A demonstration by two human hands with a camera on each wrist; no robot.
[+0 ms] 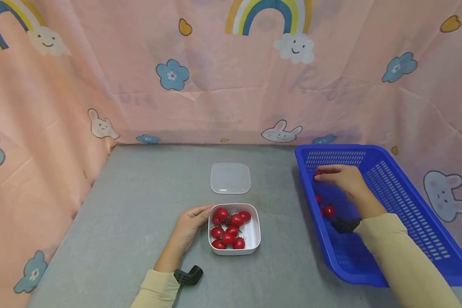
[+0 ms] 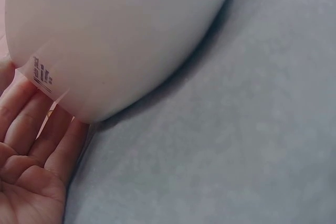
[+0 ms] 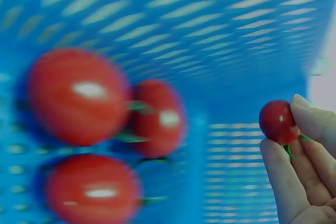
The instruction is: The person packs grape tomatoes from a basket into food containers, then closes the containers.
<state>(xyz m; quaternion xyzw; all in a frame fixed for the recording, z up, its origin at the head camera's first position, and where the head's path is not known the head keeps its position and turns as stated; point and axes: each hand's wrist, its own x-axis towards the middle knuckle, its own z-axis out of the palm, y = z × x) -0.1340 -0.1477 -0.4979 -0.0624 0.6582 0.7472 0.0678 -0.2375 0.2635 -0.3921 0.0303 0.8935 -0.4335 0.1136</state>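
A white container [image 1: 253, 231] holds several cherry tomatoes [image 1: 228, 238], some with green stems. My left hand [image 1: 192, 224] holds its left side; in the left wrist view the fingers [image 2: 26, 114] lie against the outer wall of the white container [image 2: 121, 40]. Over at the right, my right hand [image 1: 344, 179] is inside a blue basket [image 1: 319, 239]. Its thumb and a finger pinch one cherry tomato [image 3: 277, 122] with a green stem. Three more tomatoes [image 3: 79, 95] lie in the basket near that hand, blurred in the right wrist view.
Behind the white container, a clear lid [image 1: 230, 178] lies flat on the grey table [image 1: 146, 205]. A pink patterned cloth [image 1: 223, 102] hangs behind the table and down both sides. The basket's raised rim [image 1: 312, 201] stands between the right hand and the container.
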